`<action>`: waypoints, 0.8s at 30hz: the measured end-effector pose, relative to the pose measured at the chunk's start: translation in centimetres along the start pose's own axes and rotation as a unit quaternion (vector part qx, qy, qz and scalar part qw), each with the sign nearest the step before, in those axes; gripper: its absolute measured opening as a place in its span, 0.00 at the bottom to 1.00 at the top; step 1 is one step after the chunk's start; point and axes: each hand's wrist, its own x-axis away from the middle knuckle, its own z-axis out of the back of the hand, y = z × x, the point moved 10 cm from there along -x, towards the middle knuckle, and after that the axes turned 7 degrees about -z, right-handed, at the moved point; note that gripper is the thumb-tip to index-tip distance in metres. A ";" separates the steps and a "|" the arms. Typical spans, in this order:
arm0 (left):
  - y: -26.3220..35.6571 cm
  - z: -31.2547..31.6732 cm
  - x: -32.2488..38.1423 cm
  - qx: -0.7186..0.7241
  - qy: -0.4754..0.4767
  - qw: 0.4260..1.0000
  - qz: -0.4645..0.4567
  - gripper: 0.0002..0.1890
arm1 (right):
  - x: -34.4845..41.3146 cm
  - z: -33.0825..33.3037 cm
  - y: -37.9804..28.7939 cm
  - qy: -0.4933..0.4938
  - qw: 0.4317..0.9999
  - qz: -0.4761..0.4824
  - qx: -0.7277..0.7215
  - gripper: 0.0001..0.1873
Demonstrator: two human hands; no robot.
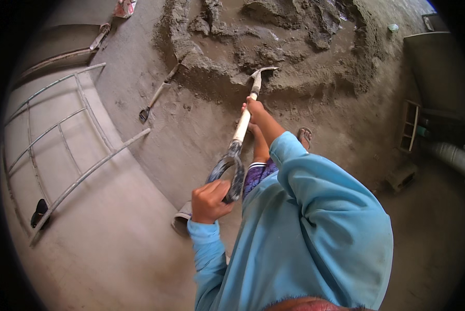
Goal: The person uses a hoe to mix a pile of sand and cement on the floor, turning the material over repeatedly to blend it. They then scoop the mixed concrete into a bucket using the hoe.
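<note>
My left hand [212, 201] is closed around the black D-shaped grip of a shovel [241, 130], low in the view. Further up the pale shaft, near the metal blade, my right hand [254, 107] holds on. The blade touches the near edge of a broad heap of wet mortar or cement mix [294, 74], and part of it is hidden in the mix. Ridges and pools of grey water show in the heap.
A second shovel [158, 95] lies left of the heap. Further left, a metal frame [96, 167] rests over a pale slab. A bucket [182, 219] stands behind my left hand. On the right are a hollow concrete block [401, 177] and a small wooden frame [410, 126].
</note>
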 end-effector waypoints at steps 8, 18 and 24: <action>-1.1 -2.4 -2.3 0.030 0.032 0.999 -0.022 0.16 | -2.9 4.1 -3.2 0.058 0.997 0.044 0.016 0.16; 5.7 -5.1 -2.3 0.025 -0.035 0.996 -0.078 0.16 | 2.3 7.7 -3.8 0.006 0.999 -0.012 -0.033 0.15; 8.1 -4.0 -6.3 -0.008 0.015 0.994 -0.104 0.14 | 3.6 8.0 -8.4 0.025 0.999 0.023 -0.040 0.12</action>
